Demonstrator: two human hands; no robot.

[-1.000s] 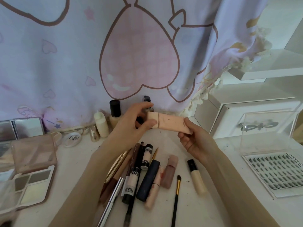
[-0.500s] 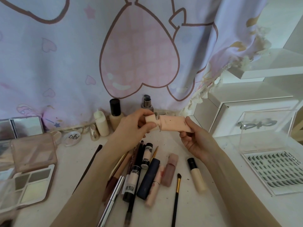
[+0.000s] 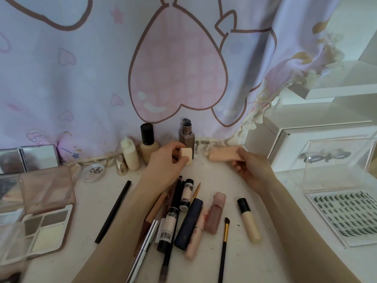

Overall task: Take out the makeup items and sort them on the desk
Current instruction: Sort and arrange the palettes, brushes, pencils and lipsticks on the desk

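Observation:
My left hand (image 3: 170, 160) pinches a small peach cap (image 3: 186, 155) between thumb and fingers, just in front of the pump bottle. My right hand (image 3: 250, 169) grips the peach flat case (image 3: 223, 154) by its right end, holding it level above the desk. The cap and the case are apart, with a gap between them. Below my hands lies a row of makeup: black-and-white tubes (image 3: 167, 225), a navy tube (image 3: 188, 223), a pink lip tube (image 3: 215, 213), a concealer tube (image 3: 248, 220), a small brush (image 3: 224, 248) and a black pencil (image 3: 113, 211).
Foundation bottles (image 3: 148, 144) and a pump bottle (image 3: 186, 135) stand against the curtain. An open eyeshadow palette (image 3: 44, 227) and mirror (image 3: 28, 158) lie at left, a round compact (image 3: 94, 172) behind. A clear lash box (image 3: 342, 190) and white drawers (image 3: 295, 144) fill the right.
The cap has come off the peach case. My left hand moved left with the cap, and my right hand moved right with the case.

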